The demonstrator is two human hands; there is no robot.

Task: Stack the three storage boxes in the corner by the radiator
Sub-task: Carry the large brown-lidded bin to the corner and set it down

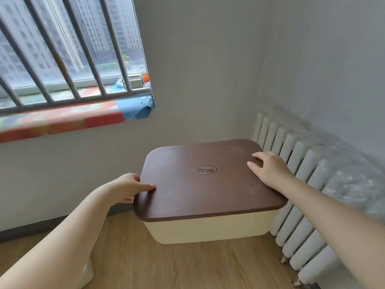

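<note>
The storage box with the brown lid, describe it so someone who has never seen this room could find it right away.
Look to the room's corner where the white radiator runs along the right wall. On the wooden floor beside it sits a cream storage box, held by the left hand and right hand. Its brown lid bears the word "three" in an oval.

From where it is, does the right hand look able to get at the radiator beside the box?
Probably yes. The right hand lies on the brown lid at its radiator-side edge, and the radiator stands right beside it with nothing visible between them.
</note>
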